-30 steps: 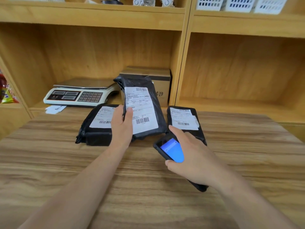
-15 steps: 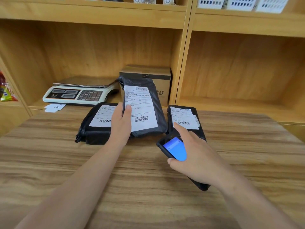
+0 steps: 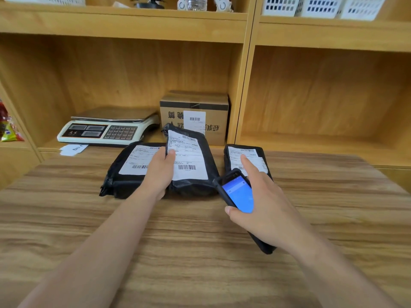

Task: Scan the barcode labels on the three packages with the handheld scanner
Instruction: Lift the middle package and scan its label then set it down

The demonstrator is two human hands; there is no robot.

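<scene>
Three black plastic packages with white barcode labels sit at the far edge of the wooden table [image 3: 200, 241]. My left hand [image 3: 159, 174] grips the middle package [image 3: 193, 161] by its left edge, tilted up with the label facing me. The left package [image 3: 126, 172] lies flat, partly behind that hand. The right package [image 3: 255, 156] lies flat behind my right hand [image 3: 264, 210], which holds the black handheld scanner [image 3: 238, 192], blue screen lit, forefinger stretched out along it. The scanner's tip is just right of the middle package's lower corner.
A white weighing scale [image 3: 106, 130] and a labelled cardboard box [image 3: 195, 116] stand in the shelf bay behind the packages. A paper slip [image 3: 73, 149] lies by the scale. White baskets [image 3: 322, 6] sit on the top shelf. The right shelf bay [image 3: 322, 138] holds nothing visible.
The middle package has come down lower and tilted back, uncovering the label on the cardboard box behind it. My right hand with the scanner has stayed close to the same spot.
</scene>
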